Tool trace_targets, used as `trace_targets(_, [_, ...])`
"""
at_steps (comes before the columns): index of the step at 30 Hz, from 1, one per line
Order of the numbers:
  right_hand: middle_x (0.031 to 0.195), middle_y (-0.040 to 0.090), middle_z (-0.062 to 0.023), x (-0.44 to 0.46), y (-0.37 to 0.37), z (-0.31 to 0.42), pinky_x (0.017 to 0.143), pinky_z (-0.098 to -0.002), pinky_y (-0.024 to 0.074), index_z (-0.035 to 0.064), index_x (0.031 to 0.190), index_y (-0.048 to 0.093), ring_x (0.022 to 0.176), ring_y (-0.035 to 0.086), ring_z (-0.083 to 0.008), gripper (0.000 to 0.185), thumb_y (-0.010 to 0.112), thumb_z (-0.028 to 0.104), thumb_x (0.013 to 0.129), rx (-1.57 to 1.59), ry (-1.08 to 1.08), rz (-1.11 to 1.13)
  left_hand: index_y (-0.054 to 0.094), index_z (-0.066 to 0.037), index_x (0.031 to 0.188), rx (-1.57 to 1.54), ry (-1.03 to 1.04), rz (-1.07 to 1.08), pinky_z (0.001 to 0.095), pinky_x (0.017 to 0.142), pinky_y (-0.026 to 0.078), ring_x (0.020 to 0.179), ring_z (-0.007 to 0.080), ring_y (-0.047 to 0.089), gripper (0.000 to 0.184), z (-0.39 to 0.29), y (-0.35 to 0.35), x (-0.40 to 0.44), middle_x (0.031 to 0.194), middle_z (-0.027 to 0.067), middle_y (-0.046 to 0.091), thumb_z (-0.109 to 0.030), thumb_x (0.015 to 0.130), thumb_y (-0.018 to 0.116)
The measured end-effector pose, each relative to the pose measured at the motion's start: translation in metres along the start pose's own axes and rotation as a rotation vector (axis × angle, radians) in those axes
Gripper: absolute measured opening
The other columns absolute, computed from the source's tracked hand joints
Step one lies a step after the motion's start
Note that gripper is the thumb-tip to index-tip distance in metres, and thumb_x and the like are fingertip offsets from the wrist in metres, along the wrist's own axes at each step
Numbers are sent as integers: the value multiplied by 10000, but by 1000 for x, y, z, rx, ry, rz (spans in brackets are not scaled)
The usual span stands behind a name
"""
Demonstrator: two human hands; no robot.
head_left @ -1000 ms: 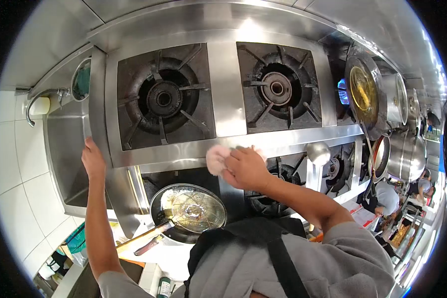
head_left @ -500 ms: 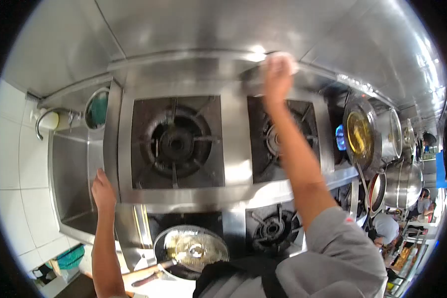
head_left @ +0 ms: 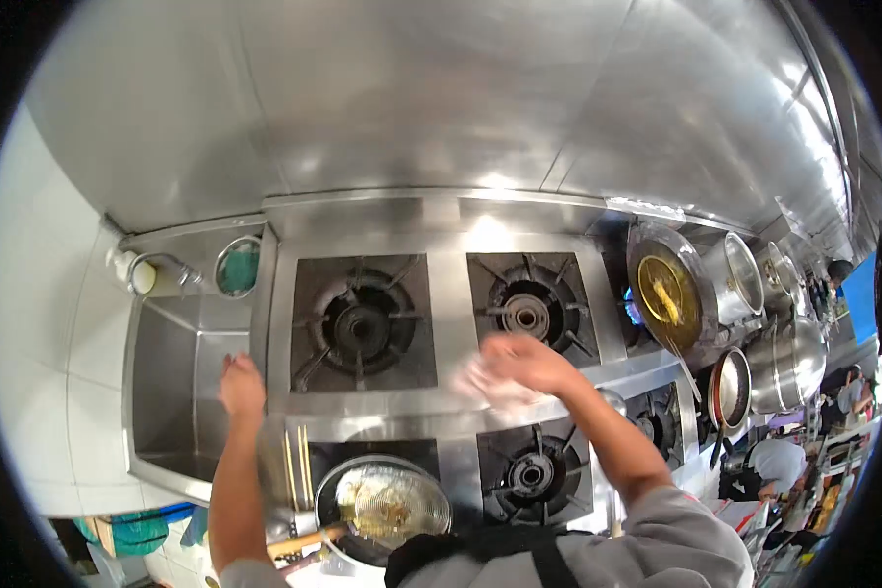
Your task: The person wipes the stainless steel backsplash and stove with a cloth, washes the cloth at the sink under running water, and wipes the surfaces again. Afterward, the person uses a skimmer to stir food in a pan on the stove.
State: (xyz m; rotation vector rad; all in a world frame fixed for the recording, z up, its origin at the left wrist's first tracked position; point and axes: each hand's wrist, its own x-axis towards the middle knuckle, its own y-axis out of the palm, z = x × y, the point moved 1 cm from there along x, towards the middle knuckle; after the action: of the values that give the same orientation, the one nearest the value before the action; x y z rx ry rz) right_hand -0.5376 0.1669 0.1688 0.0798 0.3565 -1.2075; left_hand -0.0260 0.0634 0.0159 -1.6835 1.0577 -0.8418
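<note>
My right hand (head_left: 531, 363) is closed on a white, pinkish cloth (head_left: 493, 382), blurred by motion. It is over the front steel ledge of the stove (head_left: 451, 338), just in front of the back right burner (head_left: 526, 316). My left hand (head_left: 242, 387) is at the right rim of the steel sink (head_left: 167, 392), its fingers curled and partly hidden. Left of the right hand sits the back left burner (head_left: 361, 328). Close to my body, a pan (head_left: 402, 505) with shiny yellowish contents stands on the front left burner.
A wok (head_left: 691, 304) with yellow oil and something frying in it stands right, over a blue flame (head_left: 632, 309). Metal pots (head_left: 789, 363) are beyond it. A faucet (head_left: 171, 269) and a round strainer (head_left: 255, 245) with green inside stand behind the sink. Other people work far right.
My right hand has drawn the cloth from the back ledge by the wall to the front ledge of the stove. My left hand stays by the sink rim. The view has shifted.
</note>
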Motion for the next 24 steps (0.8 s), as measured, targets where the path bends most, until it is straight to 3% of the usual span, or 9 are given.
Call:
trace_targets(3, [1004,743,-109,-146,-8,-56,820,-371,526,49,1142,726,874,666,-198,430,703,393,884,-207,268,322,609,-155,1381,59,52,-108,675,1087,355,1444,389,412,489,-13,-22,-18,1613,147,387,-474,1065,417])
trace_targets(4, [902,719,-75,-196,-7,-92,712,-326,528,31,974,723,771,650,-174,283,711,298,879,-62,312,271,595,-157,1399,-6,85,-95,679,1098,333,1454,395,389,498,-17,-36,-31,1628,145,357,-481,1061,427])
trace_targets(6, [978,731,-106,-300,3,-116,759,-353,560,9,1056,701,829,685,-194,357,741,311,869,440,741,30,568,-162,1435,-145,155,-63,686,1121,289,1475,408,342,521,-34,-64,-63,1658,141,297,-494,1053,446])
trace_targets(9, [1039,733,-165,-461,14,-260,887,-449,573,-27,1074,697,947,716,-293,357,699,280,892,827,509,-208,578,-137,1429,-490,333,211,490,1111,396,1319,292,545,483,-45,-119,-114,1459,129,563,-444,1069,480])
trace_targets(11, [981,741,-180,-547,43,-343,861,-483,586,-10,962,701,891,721,-353,325,681,298,860,1174,693,-311,578,-105,1423,-720,391,547,424,1098,426,1270,254,592,471,-38,-145,-139,1405,112,617,-410,1071,505])
trace_targets(12, [738,682,-88,-563,74,-342,632,-420,572,60,826,659,637,670,-270,232,665,290,858,999,782,-489,574,-78,1421,-773,370,737,405,1092,434,1262,246,601,472,-42,-163,-157,1404,100,618,-388,1070,521])
trace_targets(18, [707,644,-49,-595,169,-334,573,-391,511,99,805,639,590,615,-226,224,626,311,875,697,1035,-419,540,-64,1452,-649,692,1405,361,1007,512,1217,225,628,501,-35,-229,-277,1420,77,606,-216,995,677])
trace_targets(21, [692,624,-30,-598,192,-325,543,-377,480,118,794,629,567,587,-204,223,607,322,883,694,1085,-333,541,-90,1456,-400,602,1677,354,1001,521,1185,234,649,571,-2,-218,-355,1359,120,652,-289,954,727])
trace_targets(24, [677,605,-11,-589,194,-334,513,-363,449,138,783,620,544,559,-182,225,588,333,892,689,1069,-284,636,-137,1361,-152,519,1614,403,1036,495,1190,279,657,564,68,-176,-423,1325,92,682,-544,972,598])
